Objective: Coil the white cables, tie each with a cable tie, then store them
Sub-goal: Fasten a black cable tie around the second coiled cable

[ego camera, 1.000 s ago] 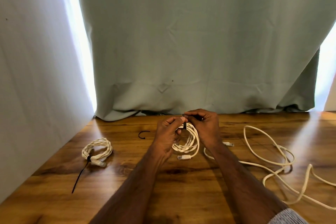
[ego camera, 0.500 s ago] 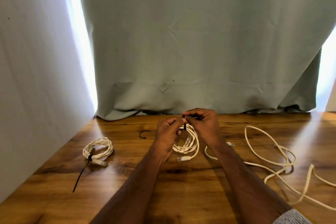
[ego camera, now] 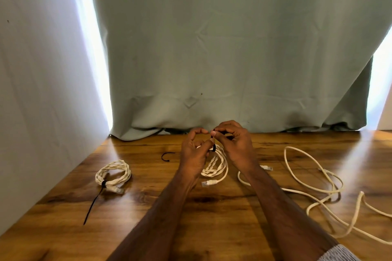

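Observation:
A coiled white cable [ego camera: 214,167] lies at mid-table with a black cable tie [ego camera: 213,148] looped round its top. My left hand [ego camera: 194,152] grips the coil by the tie. My right hand [ego camera: 234,144] pinches the tie's free end just above the coil. A second coiled cable [ego camera: 113,172], tied with a black tie whose long tail [ego camera: 92,206] trails toward me, rests at the left. A loose, uncoiled white cable [ego camera: 314,184] sprawls over the right side.
A spare black cable tie [ego camera: 166,155], curved, lies behind the left hand on the wooden table [ego camera: 212,214]. A grey-green curtain [ego camera: 222,59] hangs along the back edge, and a white wall [ego camera: 42,91] borders the left.
My right hand has risen slightly, drawing the tie's end up, and the left hand's fingers have opened a little around the coil.

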A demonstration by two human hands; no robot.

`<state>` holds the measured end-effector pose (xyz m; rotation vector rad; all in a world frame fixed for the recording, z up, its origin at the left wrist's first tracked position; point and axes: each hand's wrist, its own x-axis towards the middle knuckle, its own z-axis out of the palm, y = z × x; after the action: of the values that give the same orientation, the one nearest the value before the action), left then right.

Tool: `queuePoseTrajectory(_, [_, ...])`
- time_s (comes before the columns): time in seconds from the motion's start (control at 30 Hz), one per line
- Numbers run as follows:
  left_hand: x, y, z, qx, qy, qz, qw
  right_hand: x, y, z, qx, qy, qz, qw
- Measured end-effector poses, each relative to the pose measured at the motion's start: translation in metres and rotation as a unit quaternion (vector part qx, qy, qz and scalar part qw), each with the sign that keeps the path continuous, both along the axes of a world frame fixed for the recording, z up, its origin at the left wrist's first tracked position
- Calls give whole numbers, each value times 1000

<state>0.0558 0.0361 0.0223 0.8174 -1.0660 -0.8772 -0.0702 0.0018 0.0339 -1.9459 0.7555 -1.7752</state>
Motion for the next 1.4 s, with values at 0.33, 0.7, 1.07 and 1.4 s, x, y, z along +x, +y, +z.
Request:
queuePoseTrajectory(0.33, [1, 3, 2, -27, -93, -27, 995, -3, -9, -1, 17, -28, -5, 999])
queuePoseTrajectory(0.7, [-5, 6, -2, 11, -111, -10, 994, -6, -10, 5, 94, -102, -14, 990])
queuePoseTrajectory(1.07, [-7, 6, -6, 35, -127, -48, 990, -11, -9, 5, 151, -189, -41, 969])
queuePoseTrajectory(1.4, [-3, 8, -3, 63, -94, -16, 993, -5, 3, 5, 223, -188, 57, 955])
